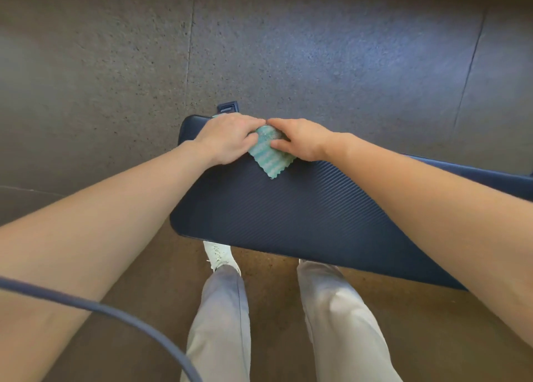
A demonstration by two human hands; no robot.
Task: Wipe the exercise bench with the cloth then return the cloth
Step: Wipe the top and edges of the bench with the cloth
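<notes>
A dark blue padded exercise bench [288, 208] with a ribbed surface runs from the middle of the view to the right edge. A teal and white striped cloth [271, 156] lies on its far left end, one corner pointing toward me. My left hand [227, 139] and my right hand [300, 141] both rest on the cloth, fingertips meeting over its bunched top. Most of the cloth is hidden under the two hands.
Dark speckled rubber floor tiles surround the bench. A dark bench foot [228, 107] shows just beyond the pad's end. My legs in light trousers [331, 309] and a white shoe [219, 255] stand at the near edge. A dark cable [115, 312] crosses the lower left.
</notes>
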